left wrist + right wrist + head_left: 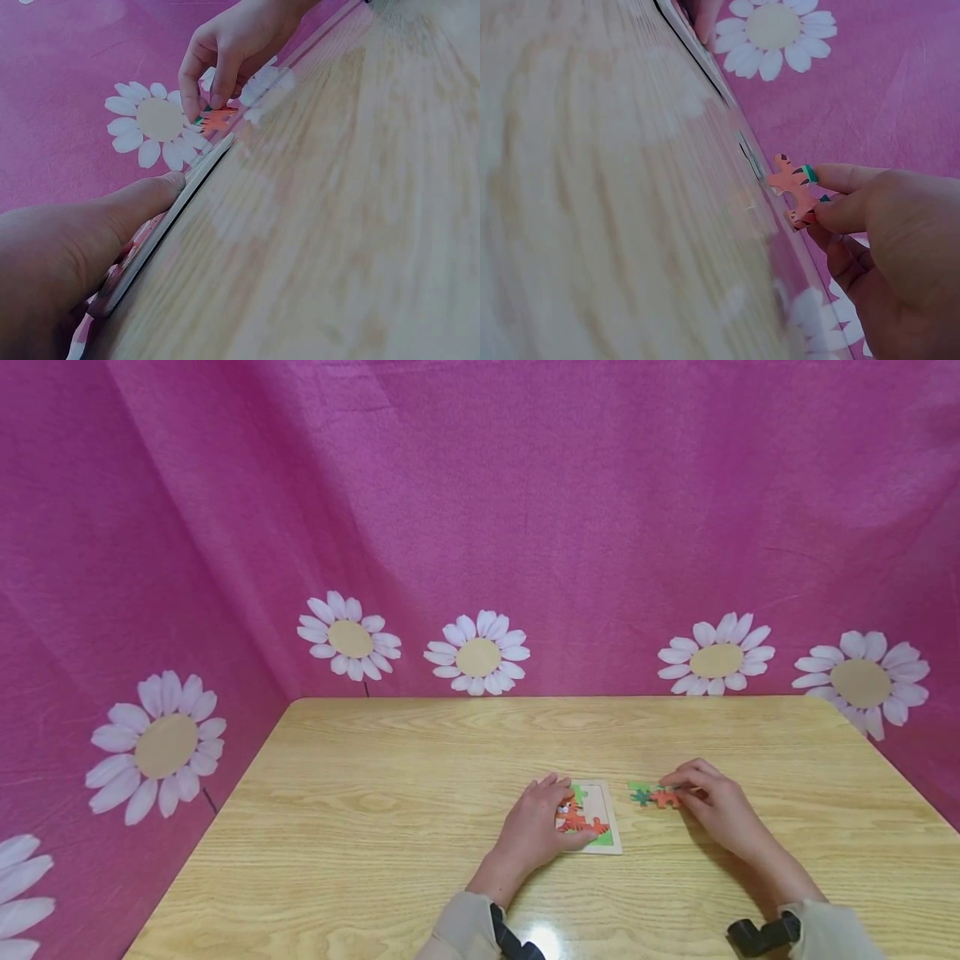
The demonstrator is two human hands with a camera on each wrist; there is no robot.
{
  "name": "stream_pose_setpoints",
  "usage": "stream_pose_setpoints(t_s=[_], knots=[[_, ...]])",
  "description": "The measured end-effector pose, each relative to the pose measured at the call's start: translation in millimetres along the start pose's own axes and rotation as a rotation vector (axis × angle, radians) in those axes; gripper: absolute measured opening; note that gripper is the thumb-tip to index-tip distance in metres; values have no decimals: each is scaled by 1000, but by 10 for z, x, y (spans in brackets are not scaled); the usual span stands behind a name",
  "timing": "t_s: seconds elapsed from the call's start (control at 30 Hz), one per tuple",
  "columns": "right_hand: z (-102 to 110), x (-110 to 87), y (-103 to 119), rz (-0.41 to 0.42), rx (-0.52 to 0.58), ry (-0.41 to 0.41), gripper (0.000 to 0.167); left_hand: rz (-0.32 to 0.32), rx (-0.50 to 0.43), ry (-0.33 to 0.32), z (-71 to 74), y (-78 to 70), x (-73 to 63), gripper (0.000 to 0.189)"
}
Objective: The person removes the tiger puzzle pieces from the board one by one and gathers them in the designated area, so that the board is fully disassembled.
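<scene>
A square wooden puzzle board point(617, 835) lies on the table, partly filled with orange, green and white pieces of an animal picture. Spanning its left side, my left hand point(534, 827) grips it, the thumb along the near edge and the fingers at the far edge. To the right, my right hand point(716, 806) pinches an orange puzzle piece point(793, 191) with dark stripes and green tips, held off the table between thumb and forefinger. A green puzzle piece point(641, 793) lies just beside it. The left hand covers the board's left part.
The wood-grain table point(360, 827) reaches back to a pink cloth point(525, 527) printed with white daisies. More of this cloth hangs along the left side. Black straps point(765, 935) sit on both wrists over light sleeves.
</scene>
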State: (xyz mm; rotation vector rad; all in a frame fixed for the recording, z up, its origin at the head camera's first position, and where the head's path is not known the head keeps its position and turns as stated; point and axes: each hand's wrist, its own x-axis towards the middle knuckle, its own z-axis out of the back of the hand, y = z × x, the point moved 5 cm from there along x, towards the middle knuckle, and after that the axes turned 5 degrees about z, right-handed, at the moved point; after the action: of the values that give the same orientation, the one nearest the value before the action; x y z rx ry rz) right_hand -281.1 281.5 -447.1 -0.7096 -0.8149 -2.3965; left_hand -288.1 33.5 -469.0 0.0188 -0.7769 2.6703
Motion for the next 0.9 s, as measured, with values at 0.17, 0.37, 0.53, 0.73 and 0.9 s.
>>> stream_pose_setpoints(t_s=[0.17, 0.37, 0.53, 0.73, 0.9], knots=[[32, -14, -42, -15, -4, -1, 34, 0, 11, 1, -2, -3, 1, 68], [75, -26, -94, -58, -2, 18, 33, -10, 24, -5, 3, -7, 5, 70], [100, -31, -118, -66, -9, 21, 33, -12, 22, -10, 4, -12, 7, 69], [101, -37, -117, -49, -5, 19, 33, -21, 19, -12, 2, -10, 3, 71], [95, -43, -121, -55, -6, 20, 33, -26, 19, -13, -7, 1, 2, 69]])
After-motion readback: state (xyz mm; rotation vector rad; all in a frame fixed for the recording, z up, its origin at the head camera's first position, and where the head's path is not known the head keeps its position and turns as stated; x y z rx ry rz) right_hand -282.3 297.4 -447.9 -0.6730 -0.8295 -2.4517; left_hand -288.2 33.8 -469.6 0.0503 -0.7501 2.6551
